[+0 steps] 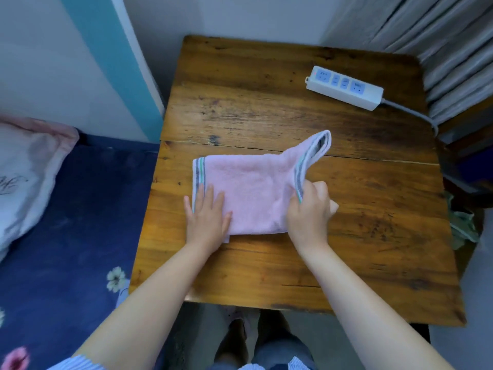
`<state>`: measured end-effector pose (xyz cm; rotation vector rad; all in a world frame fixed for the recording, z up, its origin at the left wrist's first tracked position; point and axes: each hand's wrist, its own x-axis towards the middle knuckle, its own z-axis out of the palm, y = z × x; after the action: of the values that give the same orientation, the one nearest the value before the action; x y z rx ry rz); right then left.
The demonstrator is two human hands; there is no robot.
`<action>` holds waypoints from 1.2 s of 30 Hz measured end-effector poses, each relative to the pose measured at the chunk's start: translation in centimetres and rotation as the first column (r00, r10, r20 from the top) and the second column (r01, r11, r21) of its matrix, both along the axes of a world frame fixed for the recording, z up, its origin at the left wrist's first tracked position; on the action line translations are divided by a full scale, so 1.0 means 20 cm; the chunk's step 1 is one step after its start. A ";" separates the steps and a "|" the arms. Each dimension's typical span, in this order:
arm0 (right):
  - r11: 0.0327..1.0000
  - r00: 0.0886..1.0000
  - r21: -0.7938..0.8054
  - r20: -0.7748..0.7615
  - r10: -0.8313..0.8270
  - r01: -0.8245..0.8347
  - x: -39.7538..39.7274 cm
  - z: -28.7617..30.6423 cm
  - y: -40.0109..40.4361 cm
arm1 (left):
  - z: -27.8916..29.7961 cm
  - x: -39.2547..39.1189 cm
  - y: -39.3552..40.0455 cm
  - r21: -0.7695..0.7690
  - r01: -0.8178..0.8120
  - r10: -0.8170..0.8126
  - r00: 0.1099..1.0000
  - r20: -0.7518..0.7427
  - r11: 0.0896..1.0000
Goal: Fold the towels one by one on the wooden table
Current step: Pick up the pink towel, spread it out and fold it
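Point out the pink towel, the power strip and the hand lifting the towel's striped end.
pink towel (pixel 248 188), head view, flat pink middle.
power strip (pixel 344 88), head view, top face beside the sockets.
right hand (pixel 309 212), head view, back of the hand.

A white power strip (pixel 344 88) with pale blue sockets lies at the far right of the surface, its grey cable (pixel 416 113) running off the right edge. Left of the surface stands a bed with a dark blue flowered cover (pixel 66 209), and on it rests a white and pink pillow (pixel 26 166). Grey pleated curtains (pixel 437 36) hang at the upper right. A crumpled greenish cloth (pixel 462 225) sits low at the right
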<state>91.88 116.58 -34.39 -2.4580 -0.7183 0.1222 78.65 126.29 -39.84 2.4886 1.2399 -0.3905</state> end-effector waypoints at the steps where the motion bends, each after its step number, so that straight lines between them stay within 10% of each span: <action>1: 0.998 0.996 0.007 0.063 0.067 -0.068 -0.07 0.01 0.05 | 0.01 -0.09 0.02 0.002 -0.030 0.030 1.000 0.006 1.000; 8: 0.916 0.905 -0.121 0.149 0.399 -0.384 -0.46 -0.10 0.28 | 0.00 -0.51 0.08 -0.005 -0.269 0.269 0.960 0.083 0.963; 21: 0.625 0.599 -0.082 -0.403 0.692 -0.776 -0.47 -0.15 0.27 | -0.07 -0.64 0.00 -0.146 -0.375 0.399 0.896 0.197 0.915; 30: 0.728 0.746 -0.245 0.027 0.665 -0.640 -0.14 -0.24 0.15 | 0.05 -0.28 0.03 -0.226 -0.283 0.356 0.832 0.425 0.932; 36: 0.780 0.817 -0.248 -0.114 0.565 -0.574 0.04 -0.18 0.40 | 0.04 -0.15 0.06 -0.234 -0.407 0.454 0.867 0.204 0.883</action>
<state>92.77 124.53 -38.02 -2.3897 -1.5066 0.5255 75.67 127.43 -38.98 1.9533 1.5208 -0.0608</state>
